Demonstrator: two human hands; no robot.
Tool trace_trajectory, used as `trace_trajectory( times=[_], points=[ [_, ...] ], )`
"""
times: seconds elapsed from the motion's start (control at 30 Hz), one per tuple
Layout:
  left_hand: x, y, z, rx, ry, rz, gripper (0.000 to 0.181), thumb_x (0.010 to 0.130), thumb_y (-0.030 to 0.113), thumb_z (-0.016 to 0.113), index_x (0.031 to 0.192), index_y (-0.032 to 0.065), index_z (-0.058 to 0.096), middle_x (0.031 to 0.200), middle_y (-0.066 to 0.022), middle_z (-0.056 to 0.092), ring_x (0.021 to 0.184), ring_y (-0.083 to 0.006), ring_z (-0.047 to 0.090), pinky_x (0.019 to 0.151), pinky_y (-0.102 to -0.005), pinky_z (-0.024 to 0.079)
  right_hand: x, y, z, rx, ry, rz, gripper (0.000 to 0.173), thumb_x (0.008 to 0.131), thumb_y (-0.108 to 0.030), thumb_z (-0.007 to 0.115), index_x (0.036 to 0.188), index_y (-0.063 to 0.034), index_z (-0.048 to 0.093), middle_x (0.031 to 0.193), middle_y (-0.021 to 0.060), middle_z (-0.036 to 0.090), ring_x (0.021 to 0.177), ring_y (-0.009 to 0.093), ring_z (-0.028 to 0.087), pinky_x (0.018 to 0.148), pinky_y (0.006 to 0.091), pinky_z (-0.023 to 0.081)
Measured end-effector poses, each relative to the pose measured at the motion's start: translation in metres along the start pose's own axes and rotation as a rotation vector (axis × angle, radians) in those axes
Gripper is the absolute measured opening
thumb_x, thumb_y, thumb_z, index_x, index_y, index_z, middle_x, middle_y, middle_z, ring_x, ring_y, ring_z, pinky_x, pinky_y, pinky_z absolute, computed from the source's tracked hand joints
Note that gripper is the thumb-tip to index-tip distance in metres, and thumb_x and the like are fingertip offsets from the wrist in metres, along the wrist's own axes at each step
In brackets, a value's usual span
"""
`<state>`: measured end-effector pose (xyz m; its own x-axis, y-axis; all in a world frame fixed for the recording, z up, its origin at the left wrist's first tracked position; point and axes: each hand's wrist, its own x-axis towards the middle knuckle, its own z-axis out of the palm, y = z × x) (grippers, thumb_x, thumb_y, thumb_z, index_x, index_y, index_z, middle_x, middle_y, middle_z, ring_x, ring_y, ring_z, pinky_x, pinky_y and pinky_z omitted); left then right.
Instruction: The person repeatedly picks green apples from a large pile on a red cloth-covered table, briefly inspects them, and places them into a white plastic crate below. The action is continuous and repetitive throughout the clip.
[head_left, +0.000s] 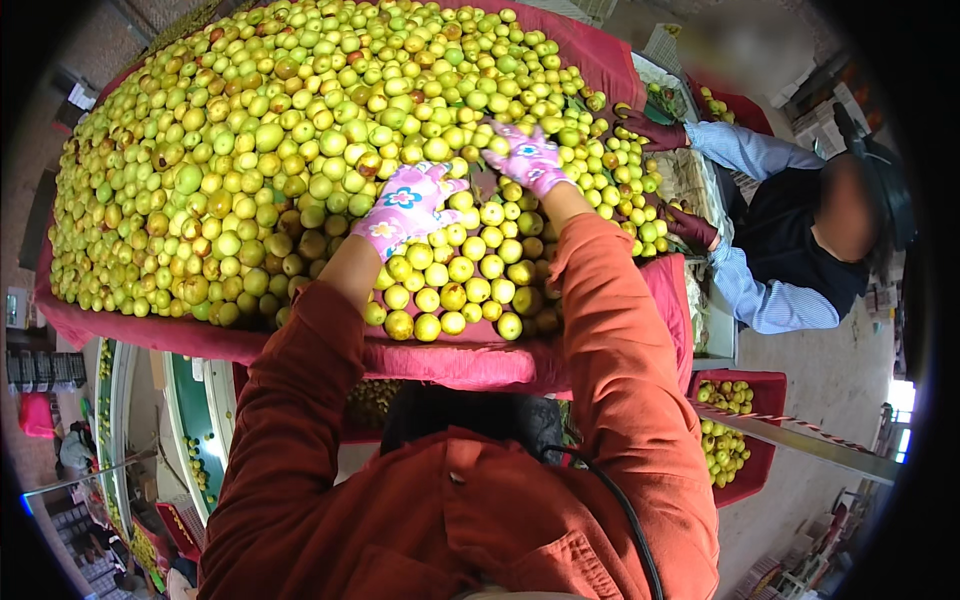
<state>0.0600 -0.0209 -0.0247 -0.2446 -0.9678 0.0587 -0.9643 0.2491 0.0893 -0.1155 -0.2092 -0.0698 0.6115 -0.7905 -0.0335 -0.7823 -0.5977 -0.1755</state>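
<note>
A large heap of small yellow-green fruits (247, 172), jujubes by their look, covers a table draped in red cloth (465, 365). Some fruits have brown patches. Both my hands wear pink flowered gloves. My left hand (409, 204) rests on the near part of the heap, palm down, fingers apart and touching fruit. Farther to the right, my right hand (529, 159) reaches over fruit with its fingers spread; some fingertips are partly hidden among the fruits. Between the hands shows a patch of red cloth with a few leaf scraps (480, 184). Neither hand visibly grips a fruit.
At the right, a co-worker's gloved hands (660, 133) touch fruits at the table's edge. A pale trough (724, 300) runs along that edge. Below it stands a red crate (761, 465) with fruits. Green conveyor belts (191, 405) carry fruits at lower left.
</note>
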Motion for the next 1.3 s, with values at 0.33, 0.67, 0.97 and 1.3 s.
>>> trace_trajectory(
  times=[0.33, 0.67, 0.97, 1.3],
  points=[
    [0.013, -0.015, -0.013, 0.214, 0.369, -0.212, 0.030, 0.088, 0.015, 0.055, 0.111, 0.0158, 0.074, 0.118, -0.0148, 0.069, 0.105, -0.0332, 0.066, 0.094, -0.0429, 0.052, -0.060, 0.122, -0.009, -0.068, -0.076, 0.265, 0.070, 0.096, -0.067, 0.037, 0.157, -0.0350, 0.028, 0.161, 0.0069, 0.033, 0.142, 0.041, 0.038, 0.117, 0.0551, 0.026],
    [0.009, -0.040, 0.003, 0.193, 0.431, -0.293, 0.031, 0.085, 0.014, 0.053, 0.107, 0.0142, 0.075, 0.120, -0.0151, 0.067, 0.108, -0.0336, 0.063, 0.093, -0.0465, 0.050, -0.093, 0.035, -0.031, 0.345, 0.139, -0.266, 0.035, 0.098, -0.028, 0.050, 0.122, -0.0083, 0.067, 0.120, 0.0150, 0.068, 0.113, 0.032, 0.062, 0.101, 0.0394, 0.047],
    [0.008, -0.029, -0.007, 0.126, 0.324, -0.362, 0.034, 0.087, 0.018, 0.053, 0.116, 0.0172, 0.072, 0.129, -0.0132, 0.065, 0.113, -0.0306, 0.063, 0.093, -0.0467, 0.049, -0.069, -0.022, -0.016, 0.175, -0.173, -0.267, 0.042, 0.096, -0.023, 0.059, 0.138, -0.0217, 0.059, 0.133, 0.0135, 0.058, 0.123, 0.031, 0.056, 0.099, 0.0398, 0.047],
    [0.010, -0.035, -0.011, 0.077, 0.241, -0.360, 0.040, 0.086, 0.018, 0.056, 0.125, 0.0204, 0.067, 0.130, -0.0080, 0.062, 0.115, -0.0292, 0.060, 0.094, -0.0483, 0.047, -0.094, -0.013, -0.007, 0.299, 0.121, -0.226, 0.027, 0.092, -0.023, 0.063, 0.112, -0.0059, 0.068, 0.103, 0.0189, 0.070, 0.100, 0.037, 0.066, 0.086, 0.0438, 0.052]
  ],
)
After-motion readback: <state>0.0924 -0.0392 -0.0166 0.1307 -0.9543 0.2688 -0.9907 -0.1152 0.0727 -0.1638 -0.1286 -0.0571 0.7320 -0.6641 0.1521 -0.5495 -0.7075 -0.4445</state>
